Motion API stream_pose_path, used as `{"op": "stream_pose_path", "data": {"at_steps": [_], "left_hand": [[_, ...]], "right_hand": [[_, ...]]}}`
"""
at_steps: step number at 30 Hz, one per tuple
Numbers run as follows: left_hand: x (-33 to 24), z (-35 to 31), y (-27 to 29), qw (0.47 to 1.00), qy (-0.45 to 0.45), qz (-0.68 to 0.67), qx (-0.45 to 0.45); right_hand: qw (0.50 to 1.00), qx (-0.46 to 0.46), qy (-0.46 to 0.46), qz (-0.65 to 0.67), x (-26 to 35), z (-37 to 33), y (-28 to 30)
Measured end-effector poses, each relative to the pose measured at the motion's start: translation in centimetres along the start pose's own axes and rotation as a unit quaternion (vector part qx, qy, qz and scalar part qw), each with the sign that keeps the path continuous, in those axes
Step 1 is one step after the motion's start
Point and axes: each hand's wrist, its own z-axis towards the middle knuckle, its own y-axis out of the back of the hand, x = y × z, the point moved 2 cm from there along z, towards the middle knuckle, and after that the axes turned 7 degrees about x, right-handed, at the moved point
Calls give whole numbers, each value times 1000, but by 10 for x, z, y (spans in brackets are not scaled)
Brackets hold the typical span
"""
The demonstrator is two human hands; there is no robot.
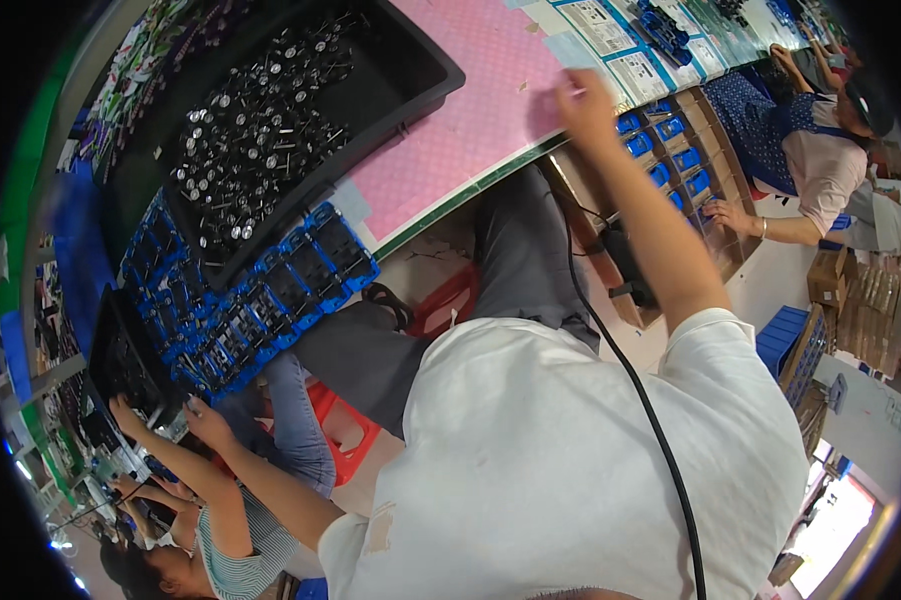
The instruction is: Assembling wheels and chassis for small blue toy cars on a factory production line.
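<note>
My right hand (585,108) is raised over the right end of a pink mat (495,60). Its fingers are curled and a little blurred; anything in them is too small to name. Low on the left, my left hand (208,424) is beside the near end of a group of blue plastic housings with black inner parts (290,285). Its fingers look bent together, and what they hold, if anything, cannot be made out. A large black bin (425,100) with many small black-and-silver metal parts (260,140) stands beyond the housings, partly overlapping them.
A co-worker's hand (125,412) is at a smaller black tray (105,330) on the left. Another person's hand (730,215) touches a partitioned box of blue parts (705,125) at right. A black cable (635,375) hangs across my shirt. Red stools (345,450) stand below.
</note>
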Motion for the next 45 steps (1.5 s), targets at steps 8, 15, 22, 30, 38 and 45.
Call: {"op": "stream_pose_path", "data": {"at_steps": [8,15,22,30,38,45], "left_hand": [[-156,-105,24,991,11,-103,-80],[-274,-149,21,965,-89,-190,-155],[-420,-205,-38,818,-172,-508,208],[-454,-231,-66,423,-28,-781,459],[-394,-209,-50,502,-43,-770,390],[-366,-222,-65,518,-30,-750,409]], "right_hand": [[920,9,-183,-347,-239,106,145],[932,34,-213,-291,-199,95,136],[960,57,-203,183,33,-32,96],[870,372,125,297,209,-22,29],[869,362,335,-30,198,148,-161],[841,398,334,-149,166,151,-204]]}}
